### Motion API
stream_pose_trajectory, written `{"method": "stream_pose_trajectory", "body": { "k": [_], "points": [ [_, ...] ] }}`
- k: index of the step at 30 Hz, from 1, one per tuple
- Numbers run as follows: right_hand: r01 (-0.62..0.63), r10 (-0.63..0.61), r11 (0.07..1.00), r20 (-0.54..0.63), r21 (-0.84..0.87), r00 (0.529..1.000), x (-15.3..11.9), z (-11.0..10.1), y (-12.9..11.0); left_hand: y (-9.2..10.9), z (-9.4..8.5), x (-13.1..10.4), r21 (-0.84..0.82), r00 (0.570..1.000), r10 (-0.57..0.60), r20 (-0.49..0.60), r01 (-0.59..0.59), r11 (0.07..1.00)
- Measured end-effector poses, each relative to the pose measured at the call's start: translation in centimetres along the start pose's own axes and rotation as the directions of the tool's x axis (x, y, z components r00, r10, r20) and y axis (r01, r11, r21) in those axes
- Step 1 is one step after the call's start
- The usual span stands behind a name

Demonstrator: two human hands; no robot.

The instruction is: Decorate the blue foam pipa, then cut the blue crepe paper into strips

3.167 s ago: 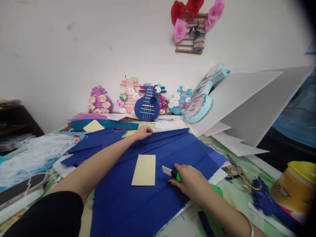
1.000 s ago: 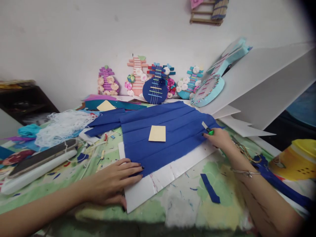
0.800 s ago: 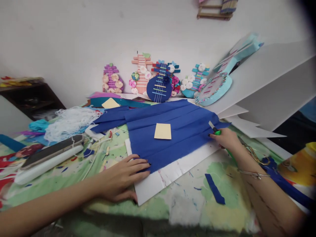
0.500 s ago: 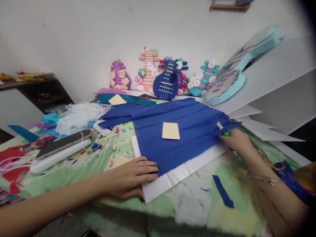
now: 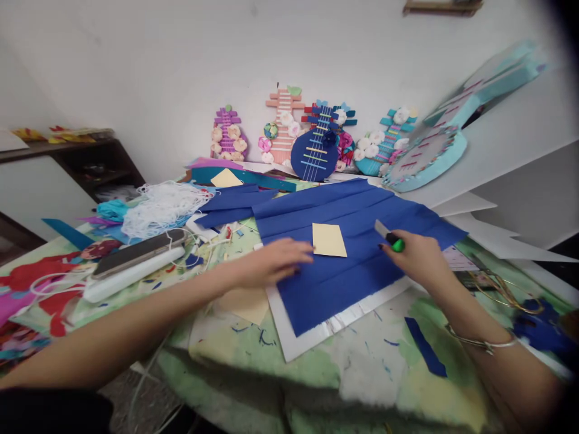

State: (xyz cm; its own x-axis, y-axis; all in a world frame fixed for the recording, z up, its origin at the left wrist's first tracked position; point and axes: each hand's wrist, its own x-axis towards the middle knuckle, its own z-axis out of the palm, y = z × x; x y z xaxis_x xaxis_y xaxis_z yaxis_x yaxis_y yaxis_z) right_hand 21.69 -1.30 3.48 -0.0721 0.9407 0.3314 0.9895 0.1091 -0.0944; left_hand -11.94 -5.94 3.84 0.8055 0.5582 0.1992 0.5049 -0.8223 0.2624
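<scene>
A large sheet of creased blue paper point(image 5: 335, 295) lies over a white board point(image 5: 289, 346), whose edge shows along the left and front. On the blue sheet rests a small cream paper square point(image 5: 329, 240). My left hand point(image 5: 275, 262) reaches over the sheet's left side, fingers stretched toward the square's left edge; whether the fingertips touch it I cannot tell. My right hand point(image 5: 414, 253) is closed on a utility knife point(image 5: 397, 242) with a green and black handle. Its blade points up and left, above the right part of the blue sheet.
Decorated lute-shaped crafts point(image 5: 315, 147) lean along the wall. At left are white yarn point(image 5: 167, 208), a phone point(image 5: 140, 253) on a white box and red scraps point(image 5: 40, 271). A blue strip point(image 5: 425, 346) lies front right; white boards point(image 5: 511, 163) stand at right.
My left hand has lifted off the sheet's front left corner and moved up toward the cream square. My right hand has brought the knife left, in from the sheet's right edge.
</scene>
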Motion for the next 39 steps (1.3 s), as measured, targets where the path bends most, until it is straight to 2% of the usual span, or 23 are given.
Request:
{"method": "stream_pose_trajectory", "body": {
  "k": [1,2,5,8,9,11,14,17,21,25,28,31,33,35,36,39],
  "points": [
    [0.032,-0.032,0.999,0.033,0.009,0.999,0.0,0.5,-0.4,-2.0,-0.3,1.0,0.085,0.99,-0.131,-0.062,0.136,0.987],
    [0.055,-0.056,0.998,0.06,0.011,0.997,-0.1,1.0,-0.7,-4.0,-0.6,1.9,0.169,0.944,-0.303,-0.128,0.322,0.931],
    [0.083,-0.085,0.996,0.102,0.022,0.991,-0.2,2.2,-0.9,-9.5,-1.1,4.0,0.193,0.798,-0.514,-0.315,0.584,0.788],
    [0.109,-0.112,0.994,0.152,0.033,0.982,-0.4,2.6,-0.6,-13.3,-1.2,5.1,0.134,0.652,-0.632,-0.418,0.733,0.667],
    [0.114,-0.118,0.993,0.167,0.035,0.979,-0.4,2.6,-0.6,-14.3,-1.1,5.3,0.114,0.621,-0.652,-0.436,0.756,0.644],
    [0.118,-0.123,0.992,0.192,0.037,0.974,-0.5,2.5,-0.6,-15.7,-1.1,5.6,0.071,0.588,-0.672,-0.449,0.774,0.63],
    [0.108,-0.114,0.993,0.224,0.04,0.968,-0.5,2.1,-0.9,-17.1,-1.4,5.6,0.005,0.595,-0.671,-0.442,0.75,0.662],
    [0.107,-0.117,0.993,0.233,0.053,0.965,-0.5,1.8,-1.1,-17.7,-2.0,4.5,-0.037,0.596,-0.648,-0.474,0.721,0.692],
    [0.136,-0.151,0.987,0.206,0.085,0.967,-0.7,1.7,-1.5,-17.7,-2.5,2.3,-0.059,0.564,-0.623,-0.541,0.714,0.698],
    [0.145,-0.16,0.986,0.213,0.085,0.964,-1.0,1.7,-2.2,-17.4,-2.1,0.8,-0.062,0.529,-0.617,-0.583,0.728,0.683],
    [0.142,-0.157,0.986,0.203,0.089,0.966,-1.1,1.5,-2.5,-17.4,-1.6,0.4,-0.057,0.531,-0.633,-0.563,0.739,0.671],
    [0.045,-0.053,0.997,0.146,0.055,0.988,-0.5,1.0,-1.6,-17.7,-1.3,0.5,-0.047,0.541,-0.656,-0.526,0.751,0.658],
    [-0.076,0.075,0.997,0.086,0.014,0.993,0.2,0.6,-0.1,-18.0,-1.4,0.7,-0.034,0.544,-0.668,-0.508,0.763,0.646],
    [-0.235,0.235,0.972,0.046,-0.003,0.971,1.0,0.3,1.9,-18.4,-1.6,1.2,-0.015,0.547,-0.672,-0.499,0.77,0.638],
    [-0.305,0.304,0.952,0.062,0.009,0.951,1.3,0.2,2.9,-18.5,-1.7,1.5,-0.005,0.552,-0.67,-0.496,0.77,0.638],
    [-0.392,0.382,0.919,0.149,0.047,0.912,1.9,0.2,5.2,-19.0,-2.4,2.9,0.015,0.577,-0.656,-0.486,0.756,0.654]
  ]
}}
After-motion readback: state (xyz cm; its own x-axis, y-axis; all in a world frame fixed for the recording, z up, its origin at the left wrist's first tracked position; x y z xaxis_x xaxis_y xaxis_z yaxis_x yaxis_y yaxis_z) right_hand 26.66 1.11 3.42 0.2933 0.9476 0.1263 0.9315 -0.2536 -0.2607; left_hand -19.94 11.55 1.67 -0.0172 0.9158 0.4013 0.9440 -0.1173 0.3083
